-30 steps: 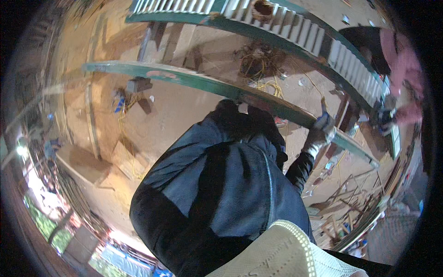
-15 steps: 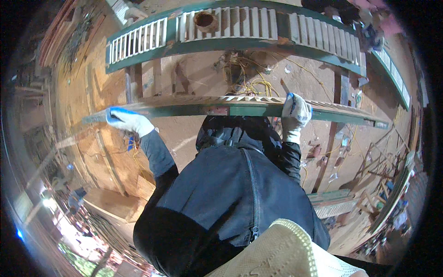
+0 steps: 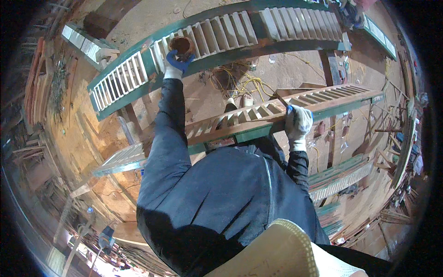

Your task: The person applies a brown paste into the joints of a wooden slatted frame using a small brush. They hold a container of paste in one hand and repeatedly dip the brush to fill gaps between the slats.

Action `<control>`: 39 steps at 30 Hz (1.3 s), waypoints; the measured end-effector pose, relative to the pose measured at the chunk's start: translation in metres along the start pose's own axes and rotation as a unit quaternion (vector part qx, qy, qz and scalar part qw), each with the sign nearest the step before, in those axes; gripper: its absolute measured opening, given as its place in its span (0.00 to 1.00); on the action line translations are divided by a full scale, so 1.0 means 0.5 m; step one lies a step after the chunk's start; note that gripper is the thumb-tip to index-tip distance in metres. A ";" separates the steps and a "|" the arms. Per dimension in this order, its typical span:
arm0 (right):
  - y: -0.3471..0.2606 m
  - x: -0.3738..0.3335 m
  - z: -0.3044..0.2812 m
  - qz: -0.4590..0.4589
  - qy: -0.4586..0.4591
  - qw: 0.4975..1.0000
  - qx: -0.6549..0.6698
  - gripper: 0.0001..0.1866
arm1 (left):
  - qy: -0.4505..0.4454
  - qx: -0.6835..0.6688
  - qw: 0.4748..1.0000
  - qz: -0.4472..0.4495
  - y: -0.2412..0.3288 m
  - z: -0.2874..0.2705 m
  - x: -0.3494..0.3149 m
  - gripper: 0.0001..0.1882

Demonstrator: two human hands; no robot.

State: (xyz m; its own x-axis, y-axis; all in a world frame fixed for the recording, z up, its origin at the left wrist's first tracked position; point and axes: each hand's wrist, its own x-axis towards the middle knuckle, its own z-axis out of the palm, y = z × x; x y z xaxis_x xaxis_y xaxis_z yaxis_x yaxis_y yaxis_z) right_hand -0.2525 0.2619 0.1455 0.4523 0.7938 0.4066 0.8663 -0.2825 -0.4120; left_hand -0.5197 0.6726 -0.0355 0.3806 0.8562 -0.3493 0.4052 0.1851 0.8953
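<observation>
A long green louvred shutter point(image 3: 251, 135) is propped across in front of my body, its slats bare wood. My right hand point(image 3: 299, 122), in a white and blue work glove, is closed over the shutter's near rail. A thin brown tool point(image 3: 280, 99) sticks out from that hand; its kind is hard to make out. My left arm stretches across the shutter to a second green shutter with pale slats point(image 3: 221, 32) lying flat beyond. There my left hand point(image 3: 175, 67) has its gloved fingers around the near side of a small round brown bowl point(image 3: 182, 45), which rests on the slats.
More green shutters stand at the far left point(image 3: 83, 44), far right point(image 3: 380, 36) and lower right point(image 3: 344, 177). Yellow cord point(image 3: 254, 85) lies tangled on the dirt floor between the two long shutters. Stacked boards point(image 3: 37, 87) lie at the left.
My left hand has let go of the front shutter's left end and reached forward to the bowl. The front shutter has tipped, showing more slats. My right hand stays on it.
</observation>
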 end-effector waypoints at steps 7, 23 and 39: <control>-0.007 0.004 -0.010 0.021 0.001 1.000 0.011 0.05 | 0.015 -0.495 0.862 -0.106 0.006 0.038 0.010 0.21; 0.230 0.041 -0.086 0.011 0.135 0.990 0.031 0.08 | -0.381 -0.362 0.823 -0.216 0.244 0.278 -0.131 0.40; 0.313 0.066 -0.090 0.010 0.260 0.958 0.121 0.06 | -0.390 -0.455 0.790 -0.128 0.444 0.578 -0.274 0.35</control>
State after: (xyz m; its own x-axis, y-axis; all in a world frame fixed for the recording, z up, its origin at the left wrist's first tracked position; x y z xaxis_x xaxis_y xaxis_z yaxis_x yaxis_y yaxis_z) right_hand -0.0925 0.2197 0.1309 0.5678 0.3958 0.7218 0.8101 -0.1126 -0.5754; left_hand -0.2417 0.4571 0.1313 0.9232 0.2434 -0.2973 -0.0794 0.8780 0.4721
